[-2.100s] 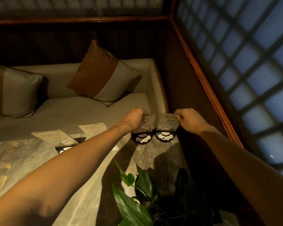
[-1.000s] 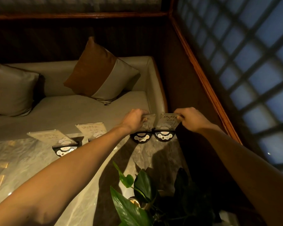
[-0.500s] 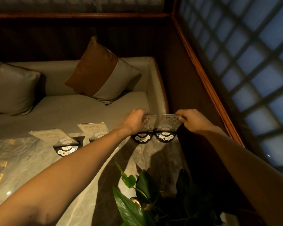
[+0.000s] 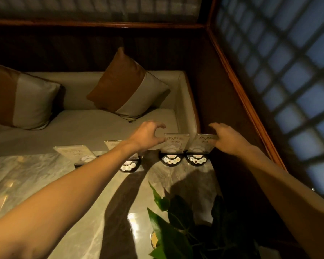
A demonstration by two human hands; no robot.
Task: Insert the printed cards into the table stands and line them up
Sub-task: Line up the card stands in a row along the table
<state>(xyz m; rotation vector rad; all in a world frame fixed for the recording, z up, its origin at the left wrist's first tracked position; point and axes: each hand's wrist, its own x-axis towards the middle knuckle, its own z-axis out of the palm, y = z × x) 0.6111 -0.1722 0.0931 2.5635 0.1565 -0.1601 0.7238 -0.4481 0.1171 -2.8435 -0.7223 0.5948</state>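
Several clear table stands with printed cards and round black bases stand in a row along the far edge of the marble table [image 4: 45, 184]. My left hand [image 4: 148, 135] hovers just left of the third stand [image 4: 175, 144], fingers spread and raised, thumb close to the card's left edge. Over the right edge of the fourth stand [image 4: 201, 144], my right hand [image 4: 226, 137] has its fingers apart and the thumb near the card. Neither hand grips a card. My left forearm partly covers the second stand [image 4: 129, 166]. The first stand [image 4: 74, 152] is at the left.
A potted plant [image 4: 176, 230] with broad green leaves stands at the near right of the table. Beyond the table runs a beige bench [image 4: 86, 124] with two brown-and-grey cushions [image 4: 127, 83]. A wood-framed lattice window [image 4: 288, 81] closes off the right side.
Both hands have let go of the tops of the two right-hand stands and opened their fingers. The two stands stay side by side at the table's far right corner.
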